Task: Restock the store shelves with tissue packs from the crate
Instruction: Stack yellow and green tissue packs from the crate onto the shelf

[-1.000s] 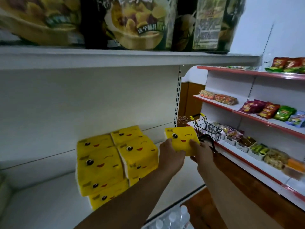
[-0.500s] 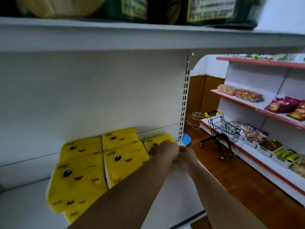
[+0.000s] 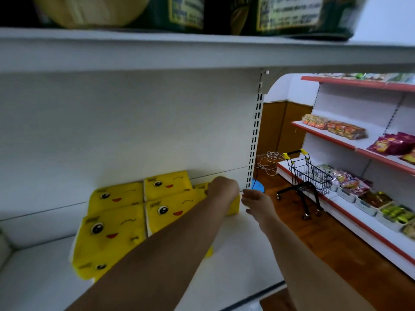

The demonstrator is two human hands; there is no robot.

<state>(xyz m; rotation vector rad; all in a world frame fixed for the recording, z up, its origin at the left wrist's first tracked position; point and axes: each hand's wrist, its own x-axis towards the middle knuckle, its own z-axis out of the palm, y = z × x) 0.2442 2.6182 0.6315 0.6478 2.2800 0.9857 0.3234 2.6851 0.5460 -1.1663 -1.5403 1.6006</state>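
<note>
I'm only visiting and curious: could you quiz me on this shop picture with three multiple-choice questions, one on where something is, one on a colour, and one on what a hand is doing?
1. Where does the small shopping cart stand?
A) on the wooden floor
B) on a counter
C) hanging from the ceiling

2. What colour are the tissue packs?
A) blue
B) yellow
C) red

3. What is the right hand doing?
A) gripping a bottle
B) pushing the cart
C) open, holding nothing

Answers:
1 A: its wheels rest on the brown boards beside the red-edged shelves.
2 B: every pack is yellow with a printed face.
3 C: its fingers are straight and curl round nothing.
</note>
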